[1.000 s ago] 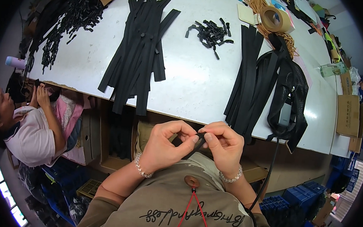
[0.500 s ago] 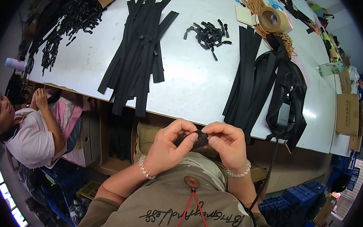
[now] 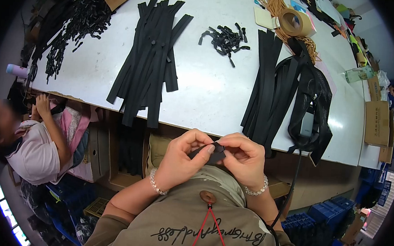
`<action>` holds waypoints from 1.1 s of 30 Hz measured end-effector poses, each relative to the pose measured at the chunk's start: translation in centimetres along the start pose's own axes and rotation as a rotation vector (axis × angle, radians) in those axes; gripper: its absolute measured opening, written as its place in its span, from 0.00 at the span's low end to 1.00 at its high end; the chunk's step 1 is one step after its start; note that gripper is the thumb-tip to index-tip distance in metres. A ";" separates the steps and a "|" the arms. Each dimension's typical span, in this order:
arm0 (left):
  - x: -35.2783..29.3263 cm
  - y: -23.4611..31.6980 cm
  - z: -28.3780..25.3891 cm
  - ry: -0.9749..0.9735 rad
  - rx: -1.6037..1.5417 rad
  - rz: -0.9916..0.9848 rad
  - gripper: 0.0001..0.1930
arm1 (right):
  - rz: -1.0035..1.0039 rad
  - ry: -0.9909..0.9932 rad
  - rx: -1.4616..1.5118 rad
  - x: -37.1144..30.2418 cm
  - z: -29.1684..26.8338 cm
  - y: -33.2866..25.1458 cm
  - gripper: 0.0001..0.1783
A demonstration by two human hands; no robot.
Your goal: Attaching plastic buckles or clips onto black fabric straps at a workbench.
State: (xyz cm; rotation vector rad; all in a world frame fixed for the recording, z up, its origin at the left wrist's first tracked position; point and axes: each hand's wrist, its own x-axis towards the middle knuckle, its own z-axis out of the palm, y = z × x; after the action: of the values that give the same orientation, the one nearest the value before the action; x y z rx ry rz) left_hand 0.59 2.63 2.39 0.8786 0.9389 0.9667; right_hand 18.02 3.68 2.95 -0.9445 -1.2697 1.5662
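Note:
Close to my body, just off the table's near edge, both hands pinch a short black strip (image 3: 215,157) that looks like the end of a zipper tape. My left hand (image 3: 182,157) grips its left side between thumb and fingers. On the other side my right hand (image 3: 244,156) has thumb and forefinger closed on its upper right edge. The fingers partly cover the strip, so any small part on it is hidden. On the table ahead lie a crossed stack of long black zipper strips (image 3: 141,70) and a small heap of black zipper pulls (image 3: 227,40).
More black strips (image 3: 264,86) lie at the right beside a black mesh bag (image 3: 318,99) holding a grey device. A tape roll (image 3: 295,21) and tan cord (image 3: 274,2) are farther back. Dark pulls (image 3: 84,19) heap at far left. A co-worker (image 3: 39,149) sits at the left.
The black strip has turned so more of its flat face shows between my hands. My right fingers have shifted slightly along its edge.

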 end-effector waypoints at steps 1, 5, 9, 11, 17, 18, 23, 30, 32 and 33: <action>-0.1 0.1 0.2 0.056 0.153 0.066 0.04 | 0.046 0.022 0.076 0.0 0.1 -0.2 0.12; -0.2 0.1 0.7 0.204 0.487 0.253 0.05 | 0.051 0.076 0.105 0.0 0.4 -0.3 0.11; -0.1 -0.1 0.7 0.240 0.614 0.313 0.05 | 0.075 0.138 0.044 -0.5 0.6 0.2 0.10; 0.0 -0.2 0.7 0.262 0.646 0.386 0.06 | 0.023 0.154 -0.008 -0.5 1.0 0.3 0.10; -0.2 -0.3 1.0 0.264 0.594 0.286 0.05 | 0.198 0.220 0.116 -0.1 1.1 0.4 0.08; -0.1 -0.4 1.0 0.261 0.593 0.288 0.05 | 0.227 0.239 0.255 -0.3 1.0 1.0 0.08; 0.1 -1.0 0.9 0.231 0.386 0.220 0.04 | 0.220 0.362 0.512 0.2 0.7 1.9 0.09; 0.0 -0.4 0.9 0.283 0.465 0.217 0.05 | 0.065 0.242 0.129 0.1 0.7 1.4 0.09; 0.0 -0.5 0.7 0.215 0.605 0.370 0.06 | 0.062 0.242 0.083 0.1 0.7 1.1 0.09; 0.1 -0.6 0.7 0.217 0.605 0.369 0.06 | 0.051 0.227 0.051 0.1 0.8 1.0 0.09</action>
State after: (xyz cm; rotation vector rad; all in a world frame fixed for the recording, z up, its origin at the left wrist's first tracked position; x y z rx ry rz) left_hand 1.41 2.37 2.09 1.5166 1.3172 1.1240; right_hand 17.12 3.47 2.14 -1.0953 -1.0494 1.4763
